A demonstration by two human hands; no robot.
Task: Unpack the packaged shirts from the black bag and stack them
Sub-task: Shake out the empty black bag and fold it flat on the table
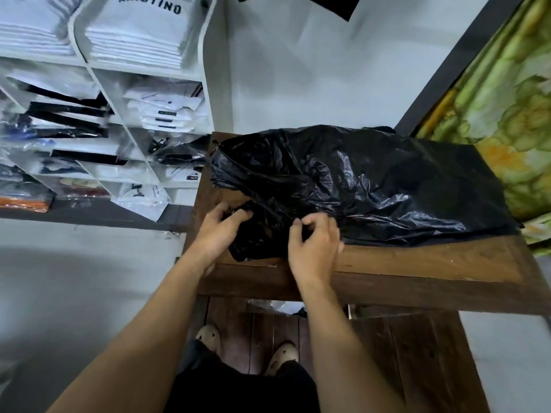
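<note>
Between the left hand [219, 231] and right hand [314, 242], both pinching the black bag [357, 186] on the bench [417, 269], its bunched mouth wants pulling apart gently.

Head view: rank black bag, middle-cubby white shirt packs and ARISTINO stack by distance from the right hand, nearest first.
1. black bag: on the table, pinched by the right hand.
2. white shirt packs: left, beyond the table, in a middle cubby of the shelf unit.
3. ARISTINO stack: top shelf, above those packs, farthest.
</note>
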